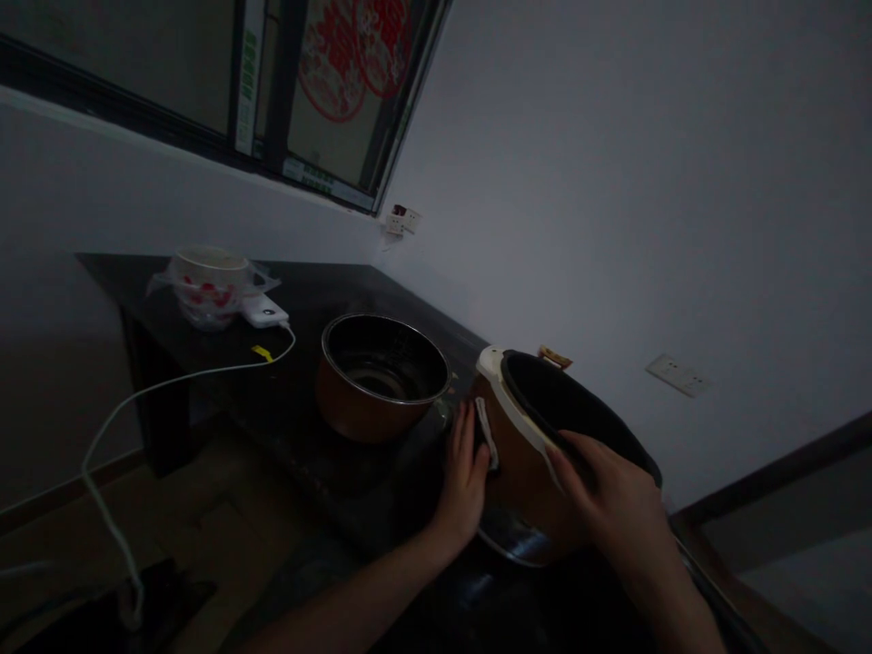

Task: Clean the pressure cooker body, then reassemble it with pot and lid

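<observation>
A brown rice cooker body (pixel 524 472) with a cream rim and dark inside stands tilted on the dark table (pixel 327 291). My left hand (pixel 467 477) lies flat against its side, fingers stretched out, next to a small white tab. My right hand (pixel 606 500) grips the cooker's rim, fingers curled over the edge. A brown inner pot (pixel 378 377) with a dark inside sits on the table just left of my left hand.
A white bowl with red marks in a clear bag (pixel 208 286) sits at the table's far left beside a white charger (pixel 265 313) whose cable (pixel 136 400) trails to the floor. Wall sockets (pixel 678 374) are on the right wall; a window (pixel 320 91) is above.
</observation>
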The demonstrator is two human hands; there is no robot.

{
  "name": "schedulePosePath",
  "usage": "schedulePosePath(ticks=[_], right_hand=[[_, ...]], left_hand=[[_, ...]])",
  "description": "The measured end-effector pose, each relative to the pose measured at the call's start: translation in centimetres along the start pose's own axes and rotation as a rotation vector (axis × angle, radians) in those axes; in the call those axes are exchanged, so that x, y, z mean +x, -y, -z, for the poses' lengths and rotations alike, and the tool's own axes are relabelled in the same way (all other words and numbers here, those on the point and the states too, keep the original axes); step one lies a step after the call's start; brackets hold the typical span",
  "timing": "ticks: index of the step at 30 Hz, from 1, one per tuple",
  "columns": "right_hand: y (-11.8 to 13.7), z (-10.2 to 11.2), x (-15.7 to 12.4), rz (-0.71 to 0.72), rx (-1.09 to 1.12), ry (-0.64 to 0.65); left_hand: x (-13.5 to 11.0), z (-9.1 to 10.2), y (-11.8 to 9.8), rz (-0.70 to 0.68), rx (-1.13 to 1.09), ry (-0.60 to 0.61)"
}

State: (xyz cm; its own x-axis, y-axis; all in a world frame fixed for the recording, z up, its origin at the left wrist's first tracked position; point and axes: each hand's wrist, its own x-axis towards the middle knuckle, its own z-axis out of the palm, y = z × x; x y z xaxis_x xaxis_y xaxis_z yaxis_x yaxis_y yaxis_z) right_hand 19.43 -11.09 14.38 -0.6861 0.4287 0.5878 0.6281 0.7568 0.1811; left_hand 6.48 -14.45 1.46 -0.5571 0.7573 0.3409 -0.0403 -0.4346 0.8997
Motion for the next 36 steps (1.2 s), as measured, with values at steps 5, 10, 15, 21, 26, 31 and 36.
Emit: schedulePosePath(ticks=[5, 10, 15, 21, 26, 31, 36], right_hand=[[-2.3, 1.0, -2.0, 0.049, 0.068, 0.032], [-4.0, 1.0, -3.1, 0.117, 0.071, 0.007], [-3.8, 1.2, -3.0, 0.106, 0.093, 0.012], [-3.5, 1.4, -2.8, 0.104, 0.096, 0.012], [-3.4, 1.3, -2.9, 0.081, 0.112, 0.033], [-3.3, 1.4, -2.8, 0.055, 0.127, 0.049], [-3.4, 1.3, -2.8, 0.075, 0.117, 0.04]], left_hand=[[-3.1, -0.7, -0.3, -0.046, 0.079, 0.051], [1.0, -0.6, -0.2, -0.073, 0.044, -0.005], [7.2, -0.2, -0.8, 0.04, -0.035, 0.037], [8.6, -0.3, -0.8, 0.008, 0.001, 0.033], [3.4, -0.7, -0.1, -0.101, 0.107, -0.102], [-3.0, -0.8, 0.3, -0.181, 0.184, 0.001], [-1.3, -0.7, 0.5, -0.219, 0.166, 0.015]])
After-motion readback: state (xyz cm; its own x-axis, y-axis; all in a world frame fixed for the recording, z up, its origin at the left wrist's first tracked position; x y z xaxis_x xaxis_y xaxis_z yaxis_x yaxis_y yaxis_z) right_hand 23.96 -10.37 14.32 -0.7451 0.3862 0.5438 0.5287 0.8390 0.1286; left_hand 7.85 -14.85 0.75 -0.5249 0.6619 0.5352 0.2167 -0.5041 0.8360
